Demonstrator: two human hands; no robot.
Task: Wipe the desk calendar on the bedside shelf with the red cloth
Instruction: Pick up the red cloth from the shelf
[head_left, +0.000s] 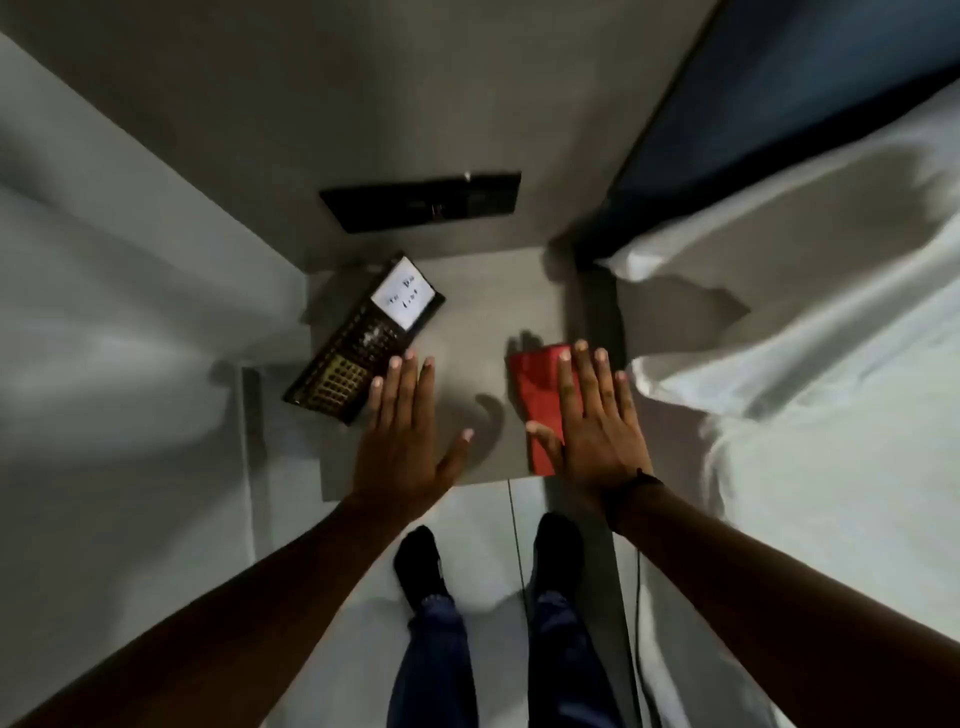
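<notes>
A dark desk calendar (358, 343) with a white note on its upper part lies on the left of the grey bedside shelf (467, 322). A folded red cloth (537, 395) lies on the shelf's right side. My left hand (402, 431) is spread flat with fingers apart, its fingertips over the calendar's near right edge, holding nothing. My right hand (597, 415) is also flat and open, covering the right part of the red cloth; whether it touches the cloth I cannot tell.
A black wall panel (421, 200) sits above the shelf. A bed with white sheets (805, 364) and a dark blue headboard (779, 104) lies to the right. A thin cable (517, 540) hangs below the shelf. My feet (421, 561) stand on the pale floor.
</notes>
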